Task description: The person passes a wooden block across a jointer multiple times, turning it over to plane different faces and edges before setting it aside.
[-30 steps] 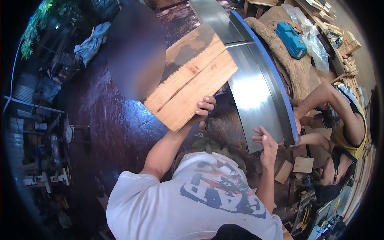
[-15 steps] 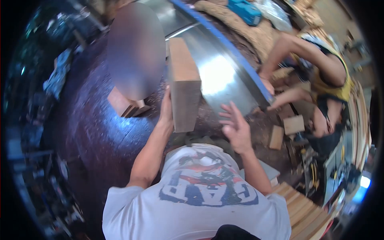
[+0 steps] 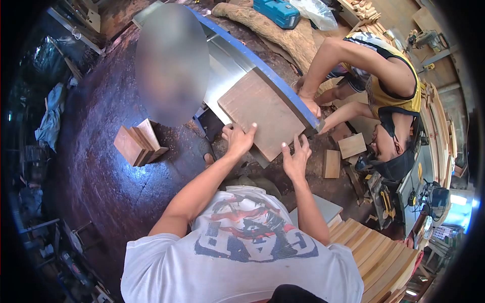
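Observation:
A thick, squarish wooden board (image 3: 262,113) lies flat on the shiny metal bed (image 3: 227,60) of a long blue-edged machine, its near corner pointing toward me. At its near left edge is my left hand (image 3: 239,139), with the thumb on the upper face and the fingers curled against the side. My right hand (image 3: 297,157) holds the near right edge, thumb and fingers around the corner area. The board's underside is hidden. Along the bed's right side runs a raised blue rail (image 3: 268,70), close to the board.
A co-worker in a yellow-trimmed top (image 3: 394,81) bends at the right, a hand by the rail's end. Small wood blocks (image 3: 352,145) lie near them. Joined wood pieces (image 3: 139,142) stand on the dark floor. Stacked planks (image 3: 374,257) are at lower right; a teal case (image 3: 278,12) sits behind.
The board was upright in my left hand, with my right hand open and apart. Now it lies flat on the metal bed, and both hands are on its near edges.

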A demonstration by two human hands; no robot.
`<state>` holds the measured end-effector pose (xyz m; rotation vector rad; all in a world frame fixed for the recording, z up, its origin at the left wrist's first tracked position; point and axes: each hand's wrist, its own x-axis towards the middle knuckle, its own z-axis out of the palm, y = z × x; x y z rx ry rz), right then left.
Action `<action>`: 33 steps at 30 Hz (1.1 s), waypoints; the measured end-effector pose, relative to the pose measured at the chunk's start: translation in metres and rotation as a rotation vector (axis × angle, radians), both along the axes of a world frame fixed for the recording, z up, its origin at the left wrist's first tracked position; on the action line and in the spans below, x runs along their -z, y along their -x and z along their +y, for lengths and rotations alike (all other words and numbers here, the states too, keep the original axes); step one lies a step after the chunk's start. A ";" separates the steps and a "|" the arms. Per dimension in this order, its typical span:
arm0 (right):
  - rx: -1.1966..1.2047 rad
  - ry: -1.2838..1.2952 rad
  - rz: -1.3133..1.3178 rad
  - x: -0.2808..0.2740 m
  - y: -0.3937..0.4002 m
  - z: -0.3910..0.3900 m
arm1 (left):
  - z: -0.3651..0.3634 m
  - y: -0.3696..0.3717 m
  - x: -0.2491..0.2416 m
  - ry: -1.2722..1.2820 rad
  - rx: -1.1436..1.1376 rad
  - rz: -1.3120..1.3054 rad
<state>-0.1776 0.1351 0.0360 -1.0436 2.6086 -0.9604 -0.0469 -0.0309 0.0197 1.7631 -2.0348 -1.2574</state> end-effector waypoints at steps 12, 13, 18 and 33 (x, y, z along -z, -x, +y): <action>-0.722 -0.014 0.376 0.004 0.027 -0.092 | -0.061 0.019 -0.016 0.553 0.327 0.204; -0.726 -0.025 0.379 0.005 0.027 -0.096 | -0.077 0.035 -0.004 0.584 0.380 0.185; -0.767 -0.065 0.377 0.007 0.026 -0.133 | -0.141 0.065 0.013 0.736 0.517 -0.114; -1.004 0.009 0.399 0.014 0.027 -0.312 | -0.309 0.034 0.018 0.730 0.499 -0.300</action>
